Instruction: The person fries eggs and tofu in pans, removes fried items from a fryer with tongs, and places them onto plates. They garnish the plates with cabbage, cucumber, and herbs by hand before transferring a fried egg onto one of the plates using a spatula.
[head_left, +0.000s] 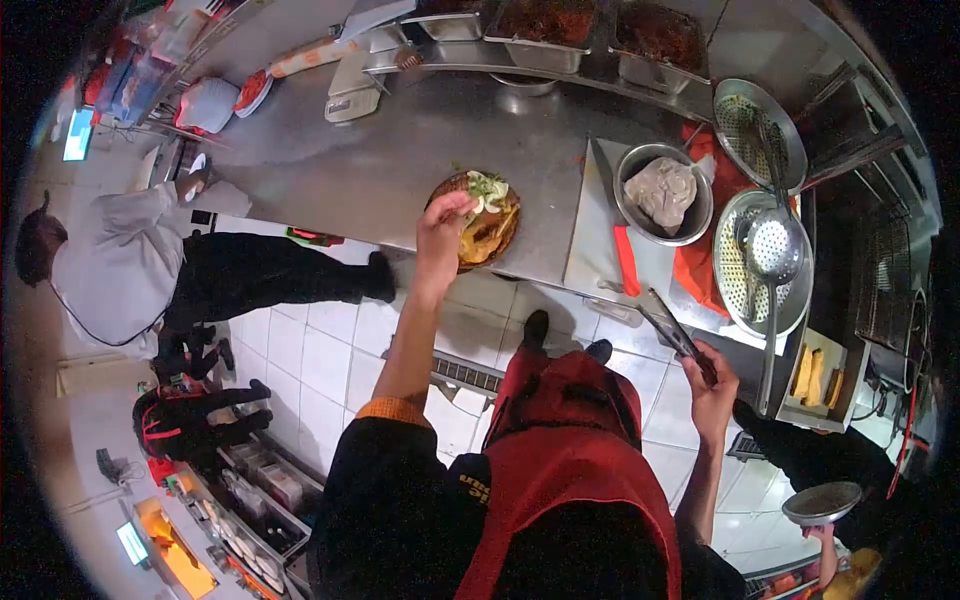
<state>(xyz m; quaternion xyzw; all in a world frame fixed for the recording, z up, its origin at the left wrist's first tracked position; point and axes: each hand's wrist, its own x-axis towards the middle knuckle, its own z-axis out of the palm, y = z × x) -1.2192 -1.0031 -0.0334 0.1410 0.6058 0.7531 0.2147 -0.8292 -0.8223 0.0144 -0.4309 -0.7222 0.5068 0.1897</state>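
My left hand (440,240) reaches over a round brown basket (446,187) at the counter's front edge. Its fingers are pinched together at a green-and-white salad garnish (488,192), which lies over the basket's far side. Golden-brown fried food (484,238) fills the nearer part of the basket. My right hand (712,388) is closed around metal tongs (676,335), held out in front of the counter with their tips pointing up and left. Nothing shows between the tong tips.
Right of the basket, a red-handled knife (626,262) lies on a white cutting board (592,245) beside a steel bowl (624,212) holding a bagged lump. Colanders (735,315) and a skimmer (775,246) stand farther right. One co-worker (120,260) is at left; another person's hand (826,535) holds a pan.
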